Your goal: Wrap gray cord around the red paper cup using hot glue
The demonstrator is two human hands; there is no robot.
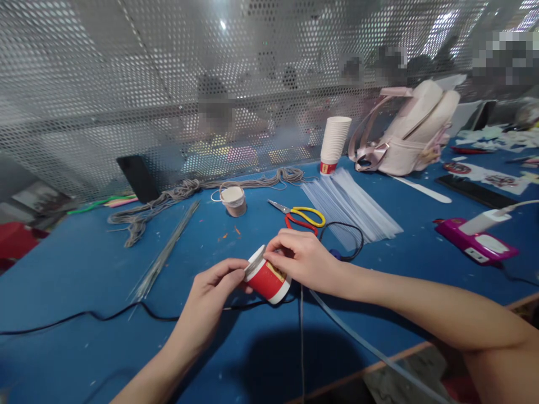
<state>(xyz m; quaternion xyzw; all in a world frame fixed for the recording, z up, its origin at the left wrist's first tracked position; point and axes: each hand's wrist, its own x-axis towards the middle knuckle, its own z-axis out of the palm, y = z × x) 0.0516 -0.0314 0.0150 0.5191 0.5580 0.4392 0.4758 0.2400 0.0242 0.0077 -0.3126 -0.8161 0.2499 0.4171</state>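
A red and white paper cup (pixel 266 285) lies tilted between my hands, its rim facing up and left. My left hand (pixel 214 289) grips the rim side with thumb and fingers. The fingers of my right hand (pixel 301 258) pinch near the top of the rim, where a grey cord (pixel 255 266) runs along the cup just below it. From under my right hand a grey strand (pixel 302 342) hangs over the table's front edge. Beside it a pale translucent strip (pixel 357 336) slants down to the right.
Scissors (pixel 301 216) with red and yellow handles lie beyond my right hand, near pale strips (pixel 353 207). Behind stand a small wrapped cup (pixel 234 202), stacked paper cups (pixel 336 140), a phone (pixel 138 178) and a backpack (pixel 410 134). A black cable (pixel 96 318) crosses the blue table (pixel 76 269).
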